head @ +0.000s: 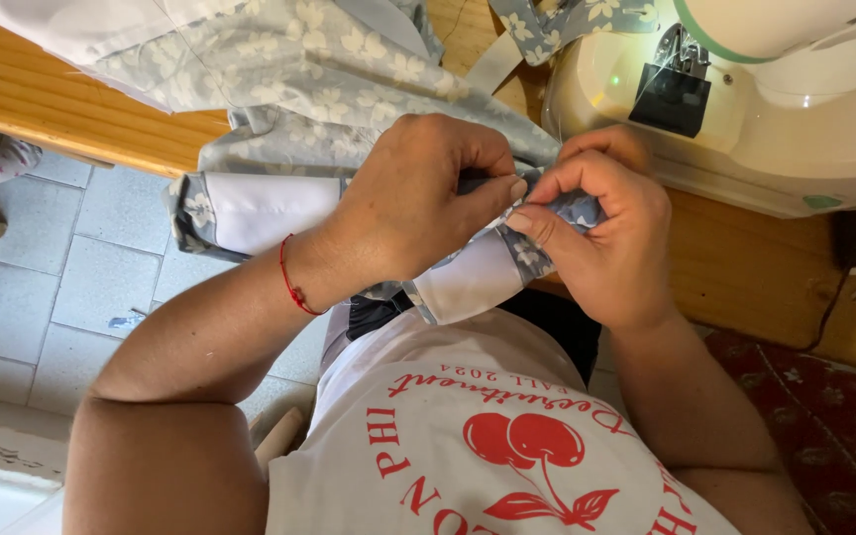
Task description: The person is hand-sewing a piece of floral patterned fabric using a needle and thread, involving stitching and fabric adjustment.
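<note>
Nearest the camera was a white shirt (468, 456) with a red cherry print, and just above it both hands met over the fabric (329, 89). That fabric was grey-blue cloth with pale flowers and a white lining; it spilled off the wooden tabletop (61, 104) and hung down to the grip. The left hand (403, 203) was closed, its thumb and forefinger pinching a folded edge. The right hand (601, 233) was closed too, its fingertips (522, 220) pressed to the same fold, touching the left thumb. A red cord (294, 282) circled the left wrist. Beyond the grip, up and to the right, stood a cream sewing machine (745, 119), with its presser foot (676, 74) close to the knuckles. Below and left of the grip lay grey floor tiles (81, 267); to the right, a red rug (824, 416). The cloth looked light, soft and limp, so it would likely sag wherever unsupported. I judged that pinching close on both sides of the fold, as here, suited it best.
</note>
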